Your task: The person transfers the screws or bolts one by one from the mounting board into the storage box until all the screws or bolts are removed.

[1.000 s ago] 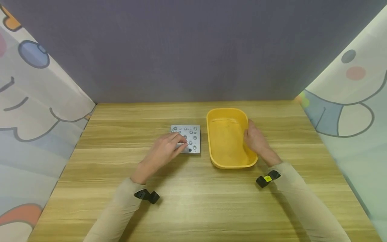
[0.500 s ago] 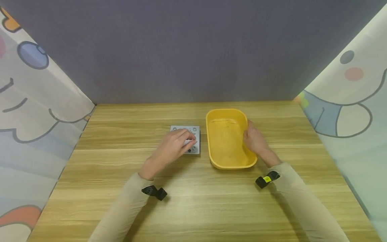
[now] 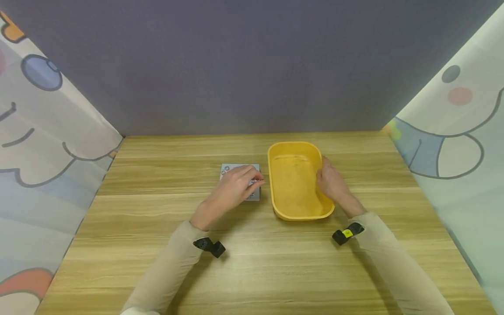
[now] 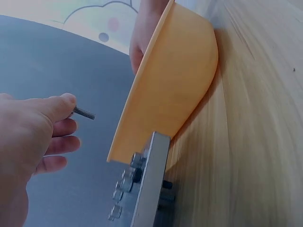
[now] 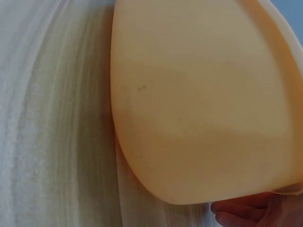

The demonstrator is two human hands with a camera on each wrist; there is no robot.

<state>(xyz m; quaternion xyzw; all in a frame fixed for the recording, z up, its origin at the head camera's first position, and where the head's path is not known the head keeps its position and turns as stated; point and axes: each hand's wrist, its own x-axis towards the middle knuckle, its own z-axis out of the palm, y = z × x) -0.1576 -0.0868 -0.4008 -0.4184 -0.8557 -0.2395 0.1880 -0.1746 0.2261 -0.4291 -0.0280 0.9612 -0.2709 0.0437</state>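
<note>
My left hand (image 3: pixel 236 186) is raised above the right side of a metal plate (image 3: pixel 256 196). Between thumb and index finger it pinches a small threaded screw (image 4: pixel 85 113), whose shank points toward the bin in the left wrist view. Several bolts (image 4: pixel 127 180) stand in the plate, and some threaded ends poke out underneath. Much of the plate is hidden by the hand in the head view. A yellow plastic bin (image 3: pixel 296 188) stands just right of the plate. My right hand (image 3: pixel 334 183) grips its right rim, with the thumb on the inner side.
Everything rests on a wood-grain table (image 3: pixel 275 267). A dark grey panel (image 3: pixel 252 65) rises along the back edge. Cartoon-printed curtains (image 3: pixel 445 118) hang at both sides. Each wrist carries a small black camera (image 3: pixel 217 249).
My left hand has moved to the right across the plate, toward the bin, and the screw now shows between its fingertips. The right hand and the bin have stayed put.
</note>
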